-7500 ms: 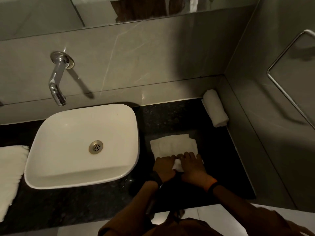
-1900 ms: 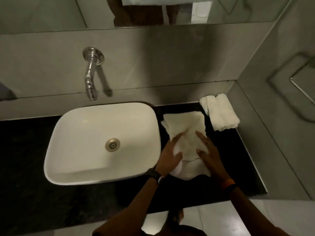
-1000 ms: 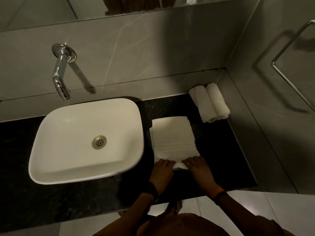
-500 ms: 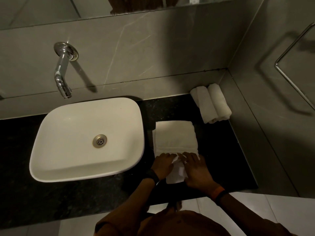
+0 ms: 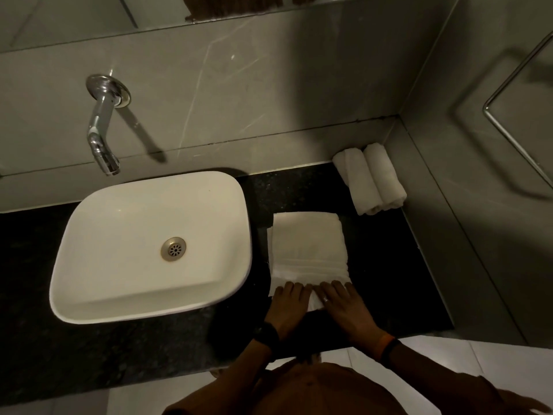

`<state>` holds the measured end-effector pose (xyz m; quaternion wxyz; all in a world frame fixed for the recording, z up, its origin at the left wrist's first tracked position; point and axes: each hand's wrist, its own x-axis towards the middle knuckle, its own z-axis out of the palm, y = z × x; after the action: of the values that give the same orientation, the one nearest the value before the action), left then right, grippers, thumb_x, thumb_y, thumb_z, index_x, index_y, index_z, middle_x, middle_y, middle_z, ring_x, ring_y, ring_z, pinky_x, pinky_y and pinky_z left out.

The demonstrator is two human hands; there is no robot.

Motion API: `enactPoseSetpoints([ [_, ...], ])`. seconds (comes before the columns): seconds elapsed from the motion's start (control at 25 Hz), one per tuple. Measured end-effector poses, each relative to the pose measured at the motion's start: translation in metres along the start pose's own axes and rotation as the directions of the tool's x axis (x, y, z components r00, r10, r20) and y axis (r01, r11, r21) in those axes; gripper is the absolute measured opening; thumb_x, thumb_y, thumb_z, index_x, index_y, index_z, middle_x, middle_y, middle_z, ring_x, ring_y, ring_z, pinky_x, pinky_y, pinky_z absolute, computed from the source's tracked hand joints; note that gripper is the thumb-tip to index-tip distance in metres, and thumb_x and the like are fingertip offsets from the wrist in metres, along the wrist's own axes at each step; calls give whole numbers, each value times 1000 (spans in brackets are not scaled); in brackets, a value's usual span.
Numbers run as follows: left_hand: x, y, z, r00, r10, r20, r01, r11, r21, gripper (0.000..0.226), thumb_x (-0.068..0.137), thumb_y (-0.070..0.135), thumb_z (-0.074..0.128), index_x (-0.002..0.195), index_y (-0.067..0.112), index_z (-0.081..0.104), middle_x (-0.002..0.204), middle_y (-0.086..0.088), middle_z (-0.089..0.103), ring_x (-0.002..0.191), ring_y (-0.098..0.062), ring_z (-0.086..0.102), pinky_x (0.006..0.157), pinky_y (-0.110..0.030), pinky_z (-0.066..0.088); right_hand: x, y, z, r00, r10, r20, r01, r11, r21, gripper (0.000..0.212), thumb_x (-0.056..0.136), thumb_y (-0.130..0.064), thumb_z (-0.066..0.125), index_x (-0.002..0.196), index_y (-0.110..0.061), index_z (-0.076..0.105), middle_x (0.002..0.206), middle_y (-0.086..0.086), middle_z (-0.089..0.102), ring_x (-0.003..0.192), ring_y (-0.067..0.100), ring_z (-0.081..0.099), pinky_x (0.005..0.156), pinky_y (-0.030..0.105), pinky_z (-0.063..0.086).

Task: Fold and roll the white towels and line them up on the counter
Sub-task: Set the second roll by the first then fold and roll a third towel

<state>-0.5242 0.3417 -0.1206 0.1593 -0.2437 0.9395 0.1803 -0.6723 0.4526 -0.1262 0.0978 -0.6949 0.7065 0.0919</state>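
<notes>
Nearest the camera, two forearms in brown sleeves reach out over the dark speckled worktop (image 5: 398, 283). The left wrist carries a black band (image 5: 267, 335) and the right wrist an orange and black one (image 5: 389, 346). The left hand (image 5: 286, 307) and the right hand (image 5: 344, 307) lie side by side, palms down, on the near end of a folded white towel (image 5: 309, 247). Their fingers are spread flat and pressed onto the cloth, so the grip of each hand is open rather than closed around the towel. A ring (image 5: 326, 299) shows on one right finger. Between the hands a small fold of cloth bunches up.

The towel lies flat as a long rectangle just to the right of the white basin (image 5: 98, 265), running away from the person, with woven bands across its near part.

Farther back, in the right rear corner of the worktop, two rolled towels (image 5: 372, 181) lie touching side by side, the right one against the side wall. Behind the basin, a chrome spout (image 5: 100, 130) juts from the grey wall, and a metal rail (image 5: 508, 121) is fixed on the right wall.
</notes>
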Motion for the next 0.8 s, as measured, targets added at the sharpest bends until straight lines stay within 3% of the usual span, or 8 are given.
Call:
enactPoseSetpoints([
  [0.12, 6, -6, -11, 992, -64, -112, 51, 993, -109, 61, 89, 29, 59, 144, 14, 39, 122, -12, 62, 110, -31, 58, 88, -40, 48, 24, 2, -11, 995, 96, 15, -97, 993, 74, 50, 70, -43, 74, 107, -9, 70, 95, 10, 72, 79, 31, 67, 66, 39, 55],
  [0.2, 6, -3, -8, 975, -54, -214, 40, 997, -69, 55, 89, 33, 57, 140, 15, 44, 123, -11, 64, 112, -30, 59, 93, -47, 48, 36, 5, -23, 986, 120, 118, -142, 971, 192, 39, 79, -29, 66, 113, -9, 62, 104, 12, 67, 92, 35, 62, 77, 43, 48],
  [0.28, 7, 6, 2, 958, 44, -285, -14, 994, 108, 55, 89, 40, 52, 137, 14, 49, 127, -10, 63, 117, -30, 58, 96, -57, 46, 48, 14, -36, 979, 151, 136, -188, 925, 329, 31, 88, -27, 53, 115, -12, 58, 115, 11, 64, 104, 35, 58, 85, 44, 45],
  [0.4, 13, 7, -3, 984, 24, -179, 10, 983, 185, 67, 72, 53, 70, 124, 12, 64, 115, -7, 71, 104, -26, 68, 90, -57, 53, 58, 32, -45, 921, 166, 352, -332, 807, 489, 41, 91, -23, 52, 130, -13, 52, 135, 12, 56, 123, 32, 51, 98, 38, 43],
  [0.48, 18, 4, -15, 996, -64, -53, 70, 992, 102, 61, 66, 55, 75, 112, 15, 71, 103, -3, 74, 90, -22, 70, 82, -45, 58, 50, 35, -38, 924, 137, 357, -284, 872, 399, 61, 84, -26, 58, 142, -14, 40, 142, 12, 48, 130, 31, 44, 106, 43, 35],
  [0.6, 32, -9, -26, 997, -77, -33, 76, 997, -18, 44, 82, 41, 62, 119, 15, 61, 116, -8, 65, 107, -28, 58, 90, -40, 44, 25, 6, -21, 982, 116, 149, -125, 991, 52, 82, 61, -42, 76, 133, -9, 53, 121, 16, 64, 112, 37, 60, 98, 66, 41],
  [0.72, 44, -15, -32, 987, -122, 103, 138, 977, -163, 47, 87, 44, 56, 125, 16, 54, 125, -11, 60, 117, -31, 51, 98, -46, 35, 36, -7, -22, 968, 206, 141, -204, 979, -27, 71, 64, -53, 74, 123, -15, 63, 103, 8, 69, 97, 30, 64, 92, 56, 51],
  [0.8, 35, -8, -19, 989, -147, -27, 147, 989, 1, 51, 84, 41, 56, 129, 15, 52, 125, -13, 58, 119, -35, 51, 103, -57, 34, 54, 1, -24, 969, 187, 161, -193, 981, 23, 58, 80, -47, 58, 129, -18, 53, 116, 7, 62, 107, 30, 56, 96, 51, 40],
])
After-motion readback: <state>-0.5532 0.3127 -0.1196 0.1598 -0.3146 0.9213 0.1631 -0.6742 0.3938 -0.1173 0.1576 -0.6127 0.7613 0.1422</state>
